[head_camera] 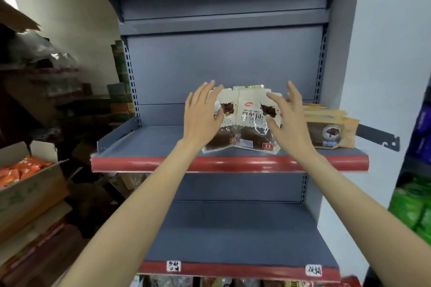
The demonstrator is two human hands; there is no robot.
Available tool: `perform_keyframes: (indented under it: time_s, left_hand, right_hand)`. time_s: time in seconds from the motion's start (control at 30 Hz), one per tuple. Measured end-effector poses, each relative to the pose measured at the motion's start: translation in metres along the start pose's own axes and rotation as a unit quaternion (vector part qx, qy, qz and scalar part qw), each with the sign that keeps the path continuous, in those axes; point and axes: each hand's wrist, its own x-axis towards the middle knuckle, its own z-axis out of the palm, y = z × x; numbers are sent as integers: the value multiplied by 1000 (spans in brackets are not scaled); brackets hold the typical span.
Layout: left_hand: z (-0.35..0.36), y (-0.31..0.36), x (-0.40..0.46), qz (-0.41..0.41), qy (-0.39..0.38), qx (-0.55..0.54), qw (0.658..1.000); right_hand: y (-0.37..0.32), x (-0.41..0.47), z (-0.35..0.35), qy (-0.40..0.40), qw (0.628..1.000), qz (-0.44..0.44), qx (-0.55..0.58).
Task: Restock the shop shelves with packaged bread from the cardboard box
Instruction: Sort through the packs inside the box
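1. We have both hands up at the upper shelf (163, 140), where two packets of dark bread (242, 121) stand upright side by side near its front edge, just left of a flat stack of tan packets (331, 128).
2. Our left hand (201, 116) lies against the left packet with fingers straight and spread; our right hand (283, 116) is beside the right packet, fingers loosely splayed; neither grips anything (whether the right fingertips touch the film, we cannot tell).
3. We judge the packets light, soft and crinkly, their film slippery, the bread easily squashed; better to steady them by the sealed top edges or flat sides than to squeeze the middle.
4. The cardboard box (32, 184) sits to the near left, holding orange packets.
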Motion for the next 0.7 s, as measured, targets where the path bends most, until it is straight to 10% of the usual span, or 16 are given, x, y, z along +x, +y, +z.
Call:
perform_keyframes:
  time_s: [0.17,0.37,0.7]
  left_hand:
    - [-24,20,-61,35,35,-69,996]
    - [-42,33,-154,-46,-105,-137,984]
    - [-9,13,-377,-279,-402,-181,853]
  right_hand:
    - [-25,-55,-16,16,999,-40,10]
    - [-39,-145,-7,-51,998,4,31]
    - [-7,-371,14,-429,884,184,-26]
